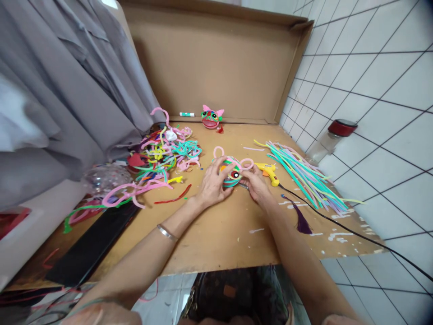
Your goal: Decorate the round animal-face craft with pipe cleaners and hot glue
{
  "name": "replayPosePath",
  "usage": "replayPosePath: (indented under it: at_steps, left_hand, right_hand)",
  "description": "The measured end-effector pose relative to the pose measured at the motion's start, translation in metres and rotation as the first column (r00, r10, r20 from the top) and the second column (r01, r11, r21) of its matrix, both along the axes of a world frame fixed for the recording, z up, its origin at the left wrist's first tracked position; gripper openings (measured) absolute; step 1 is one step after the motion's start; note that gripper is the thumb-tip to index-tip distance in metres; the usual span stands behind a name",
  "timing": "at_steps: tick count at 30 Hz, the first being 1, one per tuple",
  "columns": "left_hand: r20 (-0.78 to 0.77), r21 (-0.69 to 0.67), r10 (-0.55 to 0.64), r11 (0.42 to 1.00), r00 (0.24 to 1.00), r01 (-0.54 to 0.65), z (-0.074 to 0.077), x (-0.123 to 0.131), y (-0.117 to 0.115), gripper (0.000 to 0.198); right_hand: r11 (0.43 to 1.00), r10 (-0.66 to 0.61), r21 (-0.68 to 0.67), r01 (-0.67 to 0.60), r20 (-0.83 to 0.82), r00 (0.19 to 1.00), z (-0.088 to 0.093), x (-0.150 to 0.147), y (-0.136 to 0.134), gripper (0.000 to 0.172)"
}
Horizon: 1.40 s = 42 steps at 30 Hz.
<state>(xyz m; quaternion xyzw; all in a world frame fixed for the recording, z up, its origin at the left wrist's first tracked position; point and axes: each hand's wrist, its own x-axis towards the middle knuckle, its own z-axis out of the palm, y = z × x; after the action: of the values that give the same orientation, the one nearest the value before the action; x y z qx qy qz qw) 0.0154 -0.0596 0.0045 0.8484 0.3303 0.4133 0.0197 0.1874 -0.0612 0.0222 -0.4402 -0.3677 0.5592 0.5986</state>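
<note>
Between my hands, just above the table, is a round craft animal head [231, 179] wound in green, teal and pink pipe cleaners. It has a red-rimmed googly eye, an orange spot and two pink loop ears. My left hand [213, 180] curls round its left side, fingers over the top and thumb underneath. At the right side, my right hand [255, 181] closes its fingertips near the base of the right loop. A small metallic item shows below those fingers; I cannot make out its kind. Close by on the right lies a yellow hot glue gun [269, 173].
Tangled pipe cleaners [169, 151] heap at the left; straight ones [304, 174] lie bundled at the right. A purple tassel [301, 218] lies near the glue gun's black cord [324, 217]. A finished-looking animal head [211, 118] stands by the cardboard [216, 58]. A jar [329, 140] leans rightward.
</note>
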Motion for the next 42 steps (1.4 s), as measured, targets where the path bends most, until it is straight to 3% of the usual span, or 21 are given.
replayPosePath:
  at_steps: [4,8,10,13,15,18,21,24,27,29,32,37,42]
  left_hand:
    - [0.334,-0.109,-0.005,0.993,0.943,0.044,0.000,0.000,-0.002,0.058]
    - [0.746,-0.278,0.126,0.951,0.653,0.134,-0.005,0.004,0.006,0.038]
    - [0.831,-0.348,0.190,0.911,0.523,0.222,-0.006,0.006,0.012,0.042]
    - [0.867,-0.421,0.247,0.829,0.434,0.368,-0.005,0.006,0.017,0.051]
    - [0.865,-0.438,0.272,0.820,0.423,0.369,-0.003,0.005,0.018,0.052]
    - [0.812,-0.492,0.363,0.847,0.457,0.202,-0.002,0.004,0.017,0.052]
    - [0.753,-0.585,0.477,0.800,0.453,0.130,-0.001,0.004,0.018,0.062]
    - [0.744,-0.658,0.509,0.672,0.434,0.339,0.001,0.002,0.020,0.070]
    - [0.744,-0.668,0.411,0.473,0.527,0.574,0.005,-0.004,0.020,0.061]
    - [0.727,-0.686,0.355,0.406,0.588,0.603,0.009,-0.009,0.018,0.055]
    - [0.724,-0.688,0.353,0.435,0.593,0.580,0.012,-0.014,0.017,0.055]
    - [0.830,-0.556,0.315,0.534,0.461,0.637,0.007,-0.015,0.021,0.074]
    - [0.872,-0.489,0.281,0.510,0.401,0.707,-0.002,-0.015,0.027,0.056]
  right_hand:
    - [1.000,-0.007,-0.010,0.007,-0.038,0.999,0.001,0.005,-0.001,0.034]
    - [0.999,0.031,-0.035,-0.033,-0.058,0.998,0.001,0.008,-0.001,0.039]
    - [0.999,0.025,-0.040,-0.027,-0.058,0.998,0.001,0.008,-0.001,0.040]
    - [0.999,0.019,-0.037,-0.021,-0.064,0.998,0.002,0.008,0.000,0.039]
    - [0.999,0.015,-0.030,-0.017,-0.070,0.997,0.002,0.008,0.000,0.038]
    - [0.999,0.009,-0.033,-0.011,-0.075,0.997,0.004,0.007,-0.001,0.038]
    - [0.998,0.006,-0.056,-0.011,-0.090,0.996,0.005,0.008,-0.002,0.038]
    - [0.997,0.007,-0.075,-0.015,-0.111,0.994,0.003,0.010,0.000,0.040]
    - [0.999,0.017,-0.046,-0.023,-0.137,0.990,0.001,0.013,0.005,0.040]
    - [0.999,0.042,0.003,-0.042,-0.155,0.987,0.001,0.016,0.009,0.041]
    - [0.992,0.104,0.083,-0.093,-0.150,0.983,0.002,0.018,0.018,0.044]
    - [0.982,0.150,0.123,-0.145,-0.032,0.988,0.003,0.018,0.031,0.046]
    - [0.980,0.152,0.133,-0.145,-0.047,0.987,-0.001,0.021,0.035,0.052]
